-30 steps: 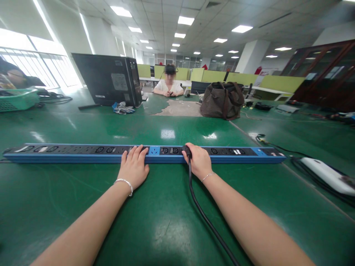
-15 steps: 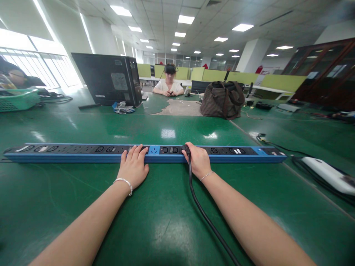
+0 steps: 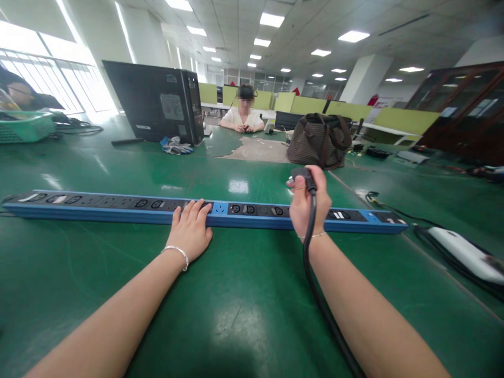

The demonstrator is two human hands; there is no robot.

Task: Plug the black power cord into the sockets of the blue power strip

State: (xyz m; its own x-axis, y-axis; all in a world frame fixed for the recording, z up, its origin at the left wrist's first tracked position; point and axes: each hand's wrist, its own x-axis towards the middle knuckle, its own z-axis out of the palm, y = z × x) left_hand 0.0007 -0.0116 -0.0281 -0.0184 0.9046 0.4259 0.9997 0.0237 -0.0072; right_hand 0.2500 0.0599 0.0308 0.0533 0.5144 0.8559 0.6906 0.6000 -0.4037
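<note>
A long blue power strip (image 3: 252, 223) with a black socket face lies across the green table (image 3: 236, 283). My left hand (image 3: 191, 228) rests flat on its middle, fingers stretched over some of the sockets. Raised above the strip, my right hand (image 3: 313, 202) grips a black power plug (image 3: 301, 174), whose metal pins point to the left. From the plug a thick black cable (image 3: 311, 268) runs down past my wrist and out at the bottom edge. Behind my right hand part of the strip is hidden.
At the back left stand a black computer case (image 3: 149, 105), gloves (image 3: 176, 146) and a green basket (image 3: 25, 127). A brown bag (image 3: 319, 140) sits at the back right, and a white device with cables (image 3: 464, 252) lies right. Across the table sits a person (image 3: 244, 118).
My right hand has lifted the plug out of the strip's socket, moving it up and to the right. My left hand has stayed on the strip.
</note>
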